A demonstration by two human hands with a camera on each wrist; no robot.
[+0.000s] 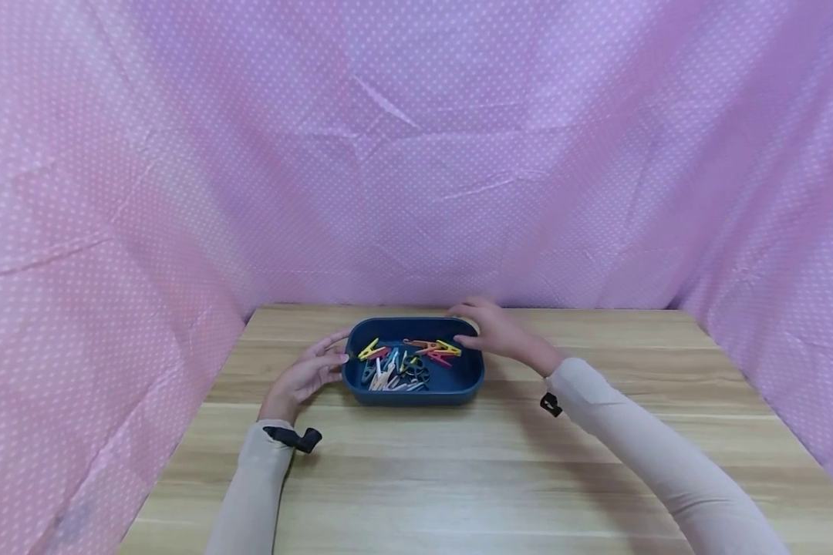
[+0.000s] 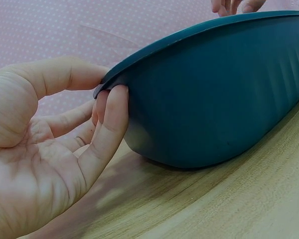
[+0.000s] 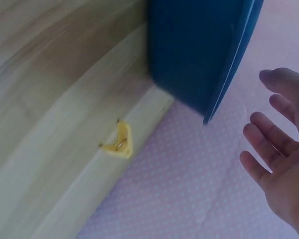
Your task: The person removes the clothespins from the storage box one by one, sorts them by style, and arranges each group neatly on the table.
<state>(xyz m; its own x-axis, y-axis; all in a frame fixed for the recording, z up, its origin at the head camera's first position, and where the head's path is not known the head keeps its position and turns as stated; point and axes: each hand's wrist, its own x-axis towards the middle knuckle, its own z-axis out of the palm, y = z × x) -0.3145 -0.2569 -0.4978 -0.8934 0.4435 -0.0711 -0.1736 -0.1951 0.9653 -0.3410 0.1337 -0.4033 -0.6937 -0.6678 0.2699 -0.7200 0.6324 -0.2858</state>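
Observation:
A dark blue oval plastic basin (image 1: 416, 398) stands on the table, holding several clothespins (image 1: 383, 378) in yellow, orange, red, blue and pale tones. Dark green pieces with ring shapes (image 1: 416, 370) lie among them. At the basin's left end, my left hand (image 1: 308, 375) pinches the rim; the left wrist view shows the thumb on top and fingers (image 2: 109, 119) beneath. My right hand (image 1: 496, 331) hovers at the right end, its fingers spread and loosely bent. In the right wrist view that hand (image 3: 284, 144) is apart from the rim and holds nothing.
A small yellow clip (image 3: 120, 142) lies on the table outside the basin, near the back edge; the head view does not show it. The wood-grain table (image 1: 416, 478) ends at a pink polka-dot cloth (image 1: 416, 193) behind and on both sides.

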